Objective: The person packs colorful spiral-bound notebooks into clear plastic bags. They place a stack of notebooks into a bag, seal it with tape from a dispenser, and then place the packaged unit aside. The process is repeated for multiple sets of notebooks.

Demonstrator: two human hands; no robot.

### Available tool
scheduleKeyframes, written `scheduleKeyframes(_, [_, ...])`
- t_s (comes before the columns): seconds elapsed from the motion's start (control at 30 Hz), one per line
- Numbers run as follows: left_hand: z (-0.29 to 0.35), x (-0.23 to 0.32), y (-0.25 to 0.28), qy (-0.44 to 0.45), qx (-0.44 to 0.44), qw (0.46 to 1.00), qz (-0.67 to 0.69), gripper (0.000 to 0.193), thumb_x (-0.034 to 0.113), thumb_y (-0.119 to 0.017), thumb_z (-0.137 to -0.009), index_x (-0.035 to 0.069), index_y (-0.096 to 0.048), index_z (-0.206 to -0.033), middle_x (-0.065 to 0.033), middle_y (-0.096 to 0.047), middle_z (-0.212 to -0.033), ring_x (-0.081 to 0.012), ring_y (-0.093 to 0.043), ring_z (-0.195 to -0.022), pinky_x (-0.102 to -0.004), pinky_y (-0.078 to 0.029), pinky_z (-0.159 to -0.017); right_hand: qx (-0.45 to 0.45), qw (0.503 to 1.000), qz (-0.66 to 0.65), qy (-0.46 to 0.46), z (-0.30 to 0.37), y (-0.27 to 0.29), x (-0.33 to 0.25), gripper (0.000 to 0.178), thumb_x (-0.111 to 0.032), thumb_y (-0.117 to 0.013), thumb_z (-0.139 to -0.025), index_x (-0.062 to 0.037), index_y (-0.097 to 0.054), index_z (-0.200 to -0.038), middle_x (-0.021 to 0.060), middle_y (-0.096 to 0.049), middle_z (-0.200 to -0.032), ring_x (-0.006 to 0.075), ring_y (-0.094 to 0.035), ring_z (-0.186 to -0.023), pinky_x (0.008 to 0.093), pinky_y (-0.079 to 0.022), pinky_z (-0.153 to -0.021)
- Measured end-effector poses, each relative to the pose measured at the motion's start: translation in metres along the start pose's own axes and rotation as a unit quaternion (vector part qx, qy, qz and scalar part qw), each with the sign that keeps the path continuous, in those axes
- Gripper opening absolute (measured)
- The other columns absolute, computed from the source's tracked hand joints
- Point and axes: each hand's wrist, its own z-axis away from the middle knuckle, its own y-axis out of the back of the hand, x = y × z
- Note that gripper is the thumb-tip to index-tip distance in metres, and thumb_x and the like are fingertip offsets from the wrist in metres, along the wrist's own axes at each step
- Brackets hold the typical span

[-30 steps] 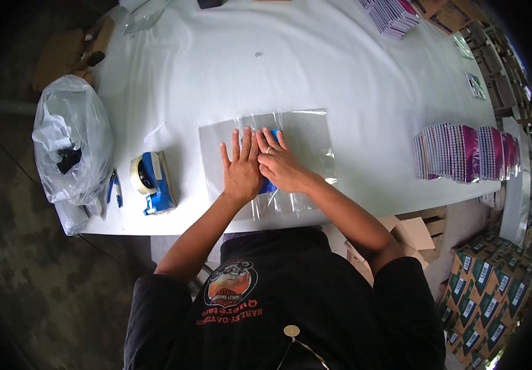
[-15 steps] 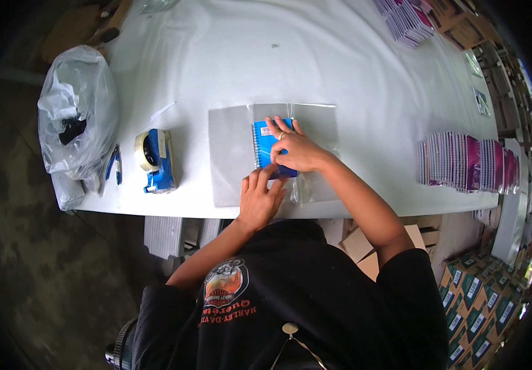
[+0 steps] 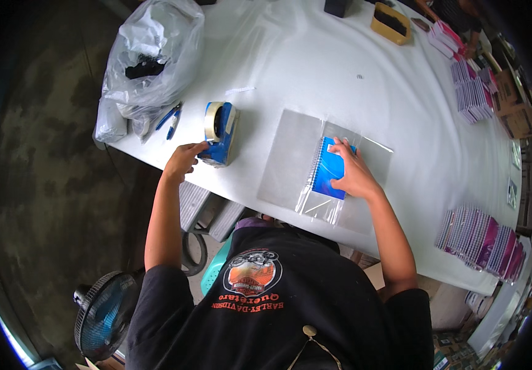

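A small blue spiral notebook (image 3: pixel 329 174) lies on a clear plastic sheet (image 3: pixel 284 161), its wire binding toward the left. My right hand (image 3: pixel 356 174) rests over the notebook's right side, fingers and thumb spread apart across the cover. To the left stands a blue tape dispenser (image 3: pixel 221 151) holding a roll of clear adhesive tape (image 3: pixel 211 123). My left hand (image 3: pixel 184 160) is at the dispenser's front end, fingertips pinched together on the tape there; the strip itself hardly shows.
Blue pens (image 3: pixel 170 120) and a large clear plastic bag (image 3: pixel 155 74) lie left of the dispenser. Stacked spiral notebooks (image 3: pixel 478 240) stand at the right edge, with more notebooks (image 3: pixel 472 98) farther back. A yellow container (image 3: pixel 391 23) sits at the far side, near another person's arm (image 3: pixel 472 43).
My left hand has left the notebook's lower edge and reached left to the tape dispenser. My right hand has spread out over the notebook. The view has turned toward the left.
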Motion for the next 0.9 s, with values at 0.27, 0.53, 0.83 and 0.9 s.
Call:
scheduleKeyframes(0.27, [0.015,-0.09,0.007,-0.126,-0.202,0.904,0.354,0.018,0.023,-0.063,-0.084,0.004,-0.064,-0.083,-0.0075,-0.061,-0.107,-0.0175,-0.056,-0.097,-0.0344,-0.043,-0.091,-0.007,1.0,-0.025,0.002,0.001,0.004,0.0,0.065,-0.011,-0.069,-0.064,-0.0105,-0.04,-0.122,0.0121,-0.027,-0.146,0.0293,-0.013,-0.139,0.0472,-0.009,-0.112])
scheduleKeyframes(0.53, [0.033,0.047,-0.075,-0.3,0.073,0.946,0.096,0.022,0.021,-0.06,-0.086,0.001,-0.068,-0.084,-0.004,-0.063,-0.067,-0.007,-0.053,-0.053,-0.0231,-0.043,-0.049,0.011,1.0,0.011,0.018,0.004,0.01,0.009,0.069,-0.019,-0.074,-0.062,-0.0124,-0.044,-0.124,0.0091,-0.032,-0.144,0.026,-0.022,-0.136,0.0452,-0.017,-0.111])
scheduleKeyframes(0.83, [0.032,0.129,-0.215,-0.252,-0.096,0.7,-0.661,0.072,0.072,-0.067,-0.055,0.006,-0.069,-0.082,-0.0101,-0.068,-0.084,-0.0243,-0.066,-0.083,-0.0366,-0.05,-0.073,0.009,0.998,-0.004,0.054,0.001,0.009,0.022,0.088,-0.028,-0.079,-0.061,-0.0109,-0.032,-0.134,0.0145,-0.024,-0.146,0.0311,-0.017,-0.137,0.0491,-0.014,-0.11])
scheduleKeyframes(0.9, [-0.008,0.105,-0.179,-0.263,-0.106,0.708,-0.647,0.073,0.072,-0.063,-0.061,0.007,-0.067,-0.095,-0.0107,-0.066,-0.093,-0.0248,-0.063,-0.091,-0.0359,-0.049,-0.077,0.055,0.996,-0.047,0.057,0.004,0.005,0.022,0.1,-0.03,-0.08,-0.061,-0.0098,-0.022,-0.14,0.019,-0.019,-0.147,0.0345,-0.011,-0.138,0.0502,-0.011,-0.11])
